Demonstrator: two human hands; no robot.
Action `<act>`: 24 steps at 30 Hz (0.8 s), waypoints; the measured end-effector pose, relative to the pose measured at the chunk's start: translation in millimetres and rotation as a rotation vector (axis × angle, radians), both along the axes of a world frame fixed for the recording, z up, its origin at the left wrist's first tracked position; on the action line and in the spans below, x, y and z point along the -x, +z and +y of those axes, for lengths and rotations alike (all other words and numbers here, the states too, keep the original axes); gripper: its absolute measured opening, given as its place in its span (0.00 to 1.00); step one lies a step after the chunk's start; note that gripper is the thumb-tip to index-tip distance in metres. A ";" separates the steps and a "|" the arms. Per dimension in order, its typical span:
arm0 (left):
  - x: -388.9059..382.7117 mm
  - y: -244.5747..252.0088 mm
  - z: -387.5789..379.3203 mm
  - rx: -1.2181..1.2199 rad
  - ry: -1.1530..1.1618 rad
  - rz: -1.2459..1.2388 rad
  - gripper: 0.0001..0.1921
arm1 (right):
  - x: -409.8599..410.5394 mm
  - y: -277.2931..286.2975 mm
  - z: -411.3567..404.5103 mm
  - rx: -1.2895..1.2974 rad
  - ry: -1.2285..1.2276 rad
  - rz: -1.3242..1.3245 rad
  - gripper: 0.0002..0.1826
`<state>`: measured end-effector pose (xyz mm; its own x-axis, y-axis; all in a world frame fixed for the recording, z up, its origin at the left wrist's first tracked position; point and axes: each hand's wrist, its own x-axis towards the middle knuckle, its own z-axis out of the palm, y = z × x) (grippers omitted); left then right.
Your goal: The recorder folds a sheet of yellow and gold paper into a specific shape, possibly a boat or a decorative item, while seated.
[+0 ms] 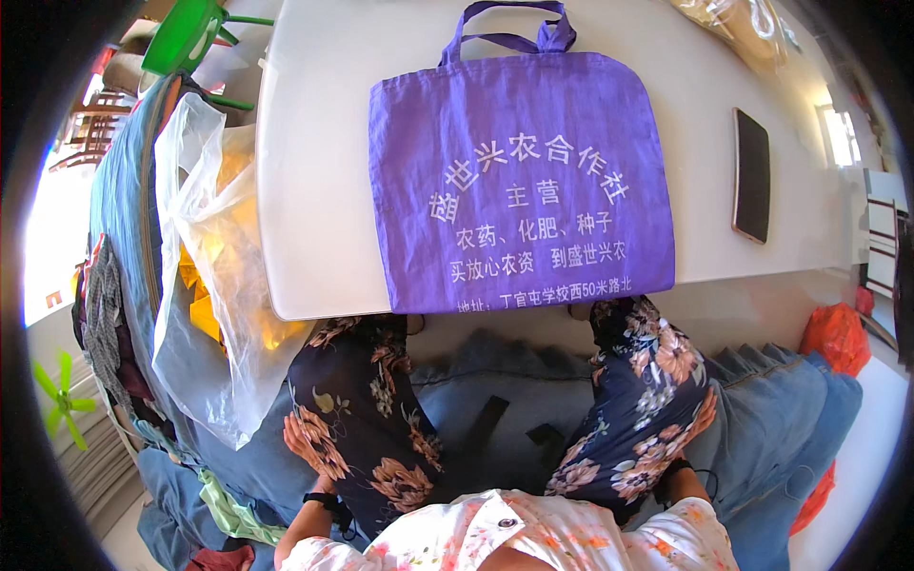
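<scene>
A purple fabric tote bag (521, 193) lies flat on the white table (321, 178) before me, its white printed writing facing up. Its bottom edge reaches the table's front edge; its handles point away, with a knot at the right. My left hand (308, 448) is beside my left thigh, against the floral trousers (371, 421), its fingers partly hidden. Beside the other thigh is my right hand (703, 420), largely covered by the leg. Neither hand touches the bag, and no object shows in either one.
A dark-screened smartphone (751, 175) lies right of the bag. Clear plastic packaging (742, 28) sits at the far right. Left of the table, a transparent plastic bag (235, 385) holds yellow material on the blue sofa cover (493, 364). A green plastic stool (182, 36) stands beyond; a red bag (835, 339) is at right.
</scene>
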<state>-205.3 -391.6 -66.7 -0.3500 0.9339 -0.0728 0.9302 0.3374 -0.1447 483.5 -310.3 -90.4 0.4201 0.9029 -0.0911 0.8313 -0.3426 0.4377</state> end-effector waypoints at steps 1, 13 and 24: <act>7.8 2.9 1.2 0.002 -0.013 -0.001 0.25 | 2.6 -2.6 -3.3 -0.007 -0.004 0.002 0.30; 21.0 -22.2 5.6 -0.120 -0.118 0.048 0.23 | 6.9 -4.7 -2.7 -0.163 0.033 0.059 0.28; 16.6 -7.7 3.6 -0.229 -0.139 0.055 0.21 | 11.9 -7.0 2.3 -0.171 0.099 0.068 0.30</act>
